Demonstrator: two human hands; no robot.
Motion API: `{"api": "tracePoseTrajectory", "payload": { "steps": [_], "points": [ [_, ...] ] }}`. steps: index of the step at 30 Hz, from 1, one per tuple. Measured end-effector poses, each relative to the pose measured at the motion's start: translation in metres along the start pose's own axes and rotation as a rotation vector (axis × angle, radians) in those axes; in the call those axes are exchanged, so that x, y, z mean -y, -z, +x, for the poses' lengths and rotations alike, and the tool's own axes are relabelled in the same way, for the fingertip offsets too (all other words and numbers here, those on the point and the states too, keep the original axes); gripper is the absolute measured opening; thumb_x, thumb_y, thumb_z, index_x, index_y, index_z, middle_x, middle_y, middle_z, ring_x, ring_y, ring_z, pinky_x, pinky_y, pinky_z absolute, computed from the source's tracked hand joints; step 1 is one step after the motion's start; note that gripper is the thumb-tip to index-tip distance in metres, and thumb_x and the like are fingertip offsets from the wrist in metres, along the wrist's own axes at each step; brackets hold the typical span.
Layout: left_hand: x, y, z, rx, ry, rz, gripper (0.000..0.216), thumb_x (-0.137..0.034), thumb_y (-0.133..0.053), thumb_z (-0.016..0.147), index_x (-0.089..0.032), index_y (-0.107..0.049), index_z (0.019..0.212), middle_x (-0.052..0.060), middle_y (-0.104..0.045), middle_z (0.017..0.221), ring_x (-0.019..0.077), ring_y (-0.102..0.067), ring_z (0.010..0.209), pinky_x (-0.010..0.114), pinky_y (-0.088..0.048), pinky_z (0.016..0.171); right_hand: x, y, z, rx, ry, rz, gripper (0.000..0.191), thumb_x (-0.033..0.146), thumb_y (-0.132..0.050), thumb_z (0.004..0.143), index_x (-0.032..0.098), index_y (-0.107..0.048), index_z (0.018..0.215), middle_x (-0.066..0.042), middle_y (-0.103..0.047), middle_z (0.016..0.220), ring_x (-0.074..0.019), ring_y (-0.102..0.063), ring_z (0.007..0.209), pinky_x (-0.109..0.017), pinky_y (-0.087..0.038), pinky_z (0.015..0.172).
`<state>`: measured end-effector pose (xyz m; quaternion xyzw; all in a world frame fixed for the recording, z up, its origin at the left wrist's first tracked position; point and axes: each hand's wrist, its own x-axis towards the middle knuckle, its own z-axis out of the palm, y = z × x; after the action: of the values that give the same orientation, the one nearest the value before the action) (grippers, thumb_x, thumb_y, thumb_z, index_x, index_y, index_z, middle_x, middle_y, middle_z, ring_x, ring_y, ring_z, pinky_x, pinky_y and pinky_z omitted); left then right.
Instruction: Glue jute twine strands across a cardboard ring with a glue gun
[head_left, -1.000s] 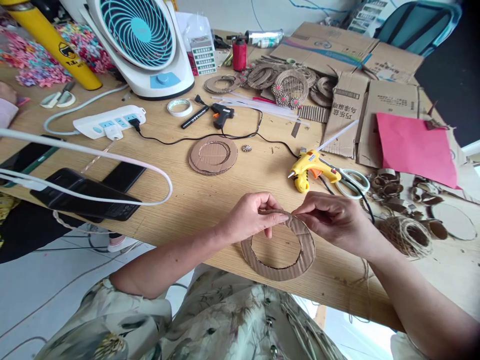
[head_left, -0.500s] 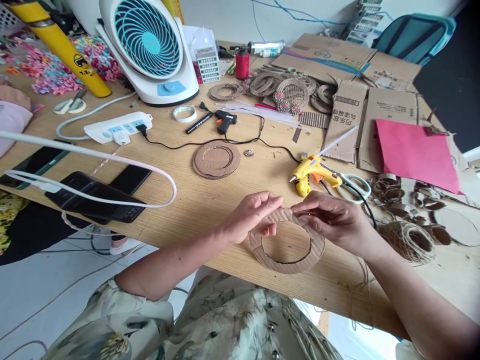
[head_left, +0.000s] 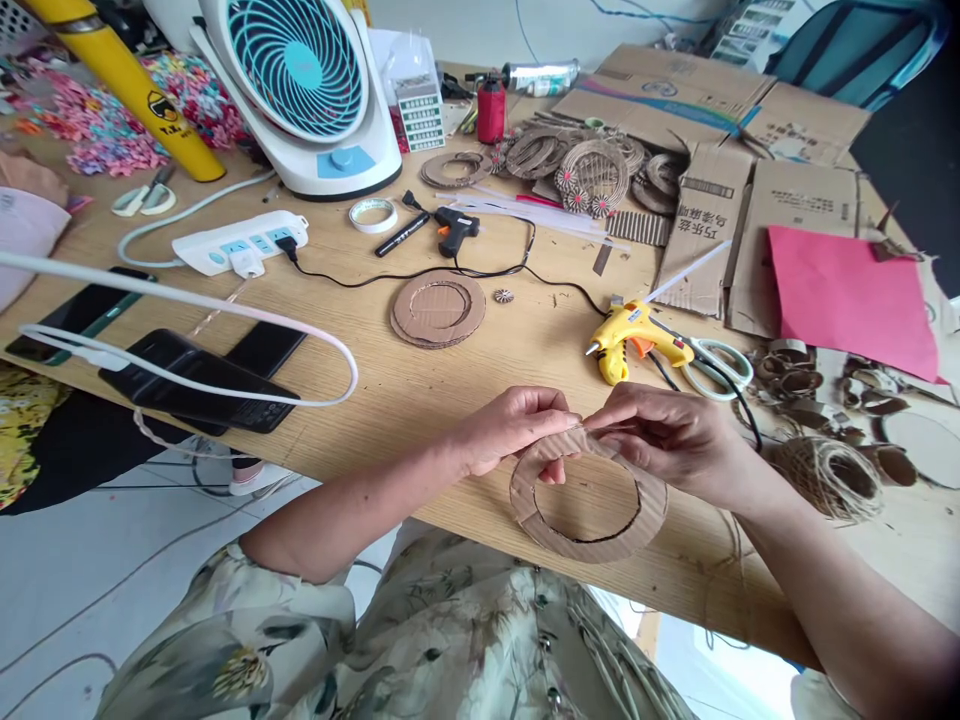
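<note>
A corrugated cardboard ring point(head_left: 592, 535) is held just above the near edge of the wooden table point(head_left: 390, 385). My left hand point(head_left: 517, 430) pinches the ring's top rim, thumb over fingers. From the right, my right hand point(head_left: 667, 435) pinches the same top part, fingers closed on the rim where thin twine seems to run. A ball of jute twine point(head_left: 829, 475) lies just right of my right wrist. The yellow glue gun point(head_left: 634, 335) and scissors point(head_left: 712, 362) lie right behind my hands.
Another cardboard ring with its disc point(head_left: 439, 310) lies mid-table. Behind are a black glue gun point(head_left: 456, 228), tape roll point(head_left: 373, 214), power strip point(head_left: 240, 243), fan point(head_left: 300, 90), woven cardboard rings point(head_left: 592, 170), flattened boxes and pink paper point(head_left: 851, 295). Phones point(head_left: 199, 380) and a white cable lie left.
Both hands stay pinched on the ring's top. The ring has tilted slightly and sits a little further right in view; the camera shifted.
</note>
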<state>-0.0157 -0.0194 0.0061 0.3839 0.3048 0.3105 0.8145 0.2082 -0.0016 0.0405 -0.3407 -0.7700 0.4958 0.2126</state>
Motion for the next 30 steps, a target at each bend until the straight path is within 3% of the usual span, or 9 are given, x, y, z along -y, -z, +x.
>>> {"api": "tracePoseTrajectory", "payload": {
  "steps": [7, 11, 20, 30],
  "points": [
    [-0.0011, 0.0004, -0.0018, 0.029, 0.018, 0.035, 0.041, -0.049, -0.076, 0.080, -0.015, -0.053, 0.082, 0.002, -0.069, 0.072, 0.0120, -0.066, 0.051, 0.020, -0.053, 0.048, -0.0081, -0.0012, -0.0024, -0.003, -0.088, 0.058, 0.024, 0.038, -0.069, 0.087, 0.019, -0.068, 0.101, -0.003, -0.067, 0.083, -0.0125, -0.061, 0.071, -0.024, -0.051, 0.061],
    [-0.0033, 0.0006, -0.0022, 0.031, 0.047, -0.036, 0.041, -0.050, -0.075, 0.080, -0.015, -0.054, 0.083, 0.004, -0.070, 0.071, 0.0150, -0.068, 0.053, 0.023, -0.054, 0.048, -0.0099, -0.0009, -0.0012, -0.012, -0.092, 0.116, 0.026, 0.037, -0.072, 0.085, 0.019, -0.065, 0.102, -0.003, -0.067, 0.084, -0.0119, -0.062, 0.072, -0.023, -0.052, 0.063],
    [0.0001, -0.0037, -0.0021, 0.039, 0.012, 0.033, 0.046, -0.051, -0.078, 0.078, -0.016, -0.049, 0.078, 0.000, -0.067, 0.068, 0.0095, -0.062, 0.048, 0.020, -0.051, 0.049, -0.0097, -0.0031, -0.0012, 0.014, -0.103, 0.120, 0.023, 0.036, -0.071, 0.087, 0.019, -0.063, 0.101, -0.001, -0.064, 0.081, -0.0103, -0.056, 0.068, -0.023, -0.046, 0.057],
    [-0.0006, -0.0026, -0.0024, 0.038, 0.017, -0.047, 0.038, -0.048, -0.073, 0.084, -0.016, -0.052, 0.083, 0.002, -0.067, 0.070, 0.0117, -0.064, 0.051, 0.023, -0.056, 0.049, -0.0101, -0.0003, 0.0000, -0.036, -0.069, 0.132, 0.022, 0.036, -0.073, 0.085, 0.020, -0.065, 0.099, -0.001, -0.066, 0.081, -0.0100, -0.059, 0.069, -0.021, -0.050, 0.061]
  ]
}}
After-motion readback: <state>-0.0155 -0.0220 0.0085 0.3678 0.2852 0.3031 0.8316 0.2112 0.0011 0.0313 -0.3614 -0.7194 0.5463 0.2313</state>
